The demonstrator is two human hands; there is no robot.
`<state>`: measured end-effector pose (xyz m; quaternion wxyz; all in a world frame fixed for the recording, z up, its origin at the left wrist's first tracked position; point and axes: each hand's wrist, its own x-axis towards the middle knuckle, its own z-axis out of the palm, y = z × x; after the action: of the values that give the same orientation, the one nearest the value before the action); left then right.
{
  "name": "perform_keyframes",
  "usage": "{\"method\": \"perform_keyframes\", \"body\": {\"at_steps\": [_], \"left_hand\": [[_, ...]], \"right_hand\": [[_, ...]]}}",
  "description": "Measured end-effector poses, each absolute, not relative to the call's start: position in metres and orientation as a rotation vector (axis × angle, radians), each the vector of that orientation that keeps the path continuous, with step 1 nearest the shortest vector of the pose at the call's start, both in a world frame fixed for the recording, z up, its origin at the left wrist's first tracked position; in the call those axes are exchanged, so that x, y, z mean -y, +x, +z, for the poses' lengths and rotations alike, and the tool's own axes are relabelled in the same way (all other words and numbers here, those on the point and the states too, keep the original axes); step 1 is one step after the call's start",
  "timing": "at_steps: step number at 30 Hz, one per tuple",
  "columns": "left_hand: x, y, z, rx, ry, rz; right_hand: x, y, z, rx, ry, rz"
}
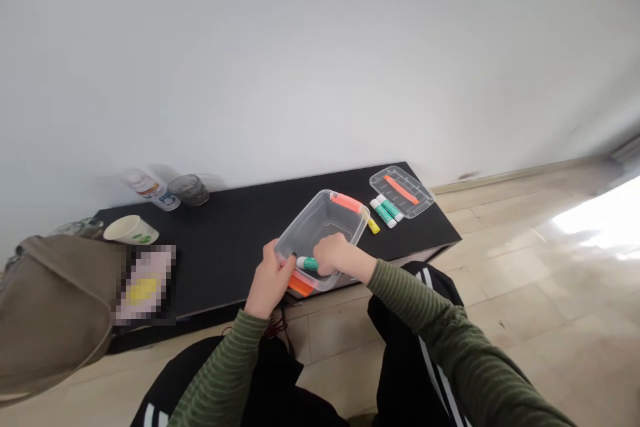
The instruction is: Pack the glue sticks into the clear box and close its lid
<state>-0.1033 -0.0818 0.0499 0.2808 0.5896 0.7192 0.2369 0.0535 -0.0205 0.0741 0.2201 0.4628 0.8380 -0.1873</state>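
Observation:
A clear plastic box (300,227) with orange clips stands tilted at the front edge of the black table. Its near left corner is gripped by my left hand (270,282), with the thumb over the rim. Inside the box, my right hand (333,253) is closed around a green and white glue stick (307,263), whose white end points left. Two more glue sticks (386,211) lie side by side right of the box. Between them and the box is a small yellow object (373,225), partly hidden by the box. The clear lid (403,191) with an orange handle lies flat behind the glue sticks.
The black table (235,233) runs along a white wall. On its left are a paper cup (131,230), a dark glass (189,190), a spray can (150,188) and a blurred pink packet (145,283). A brown bag (55,313) covers the near left corner.

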Motion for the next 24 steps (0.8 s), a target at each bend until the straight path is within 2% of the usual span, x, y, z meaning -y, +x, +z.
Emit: {"method": "perform_keyframes", "body": {"at_steps": [7,11,14,18,21,24], "left_hand": [[0.077,-0.105,0.049,-1.962,1.557,0.629],[0.077,-0.105,0.05,-1.955,1.564,0.623],[0.075,-0.105,0.051,-1.968,1.57,0.61],[0.073,-0.105,0.051,-1.969,1.573,0.609],[0.073,-0.104,0.05,-1.953,1.584,0.619],[0.07,-0.108,0.049,-1.965,1.586,0.619]], "right_hand": [[0.021,0.041,0.063,-2.267,1.263,-0.579],[0.025,0.051,0.071,-2.426,1.264,-0.528],[0.025,0.075,0.087,-2.691,1.56,-0.516],[0.009,0.139,0.099,-2.9,2.304,-0.492],[-0.012,0.19,0.087,-2.666,2.738,-0.347],[-0.025,0.216,0.061,-2.302,2.64,-0.398]]}}
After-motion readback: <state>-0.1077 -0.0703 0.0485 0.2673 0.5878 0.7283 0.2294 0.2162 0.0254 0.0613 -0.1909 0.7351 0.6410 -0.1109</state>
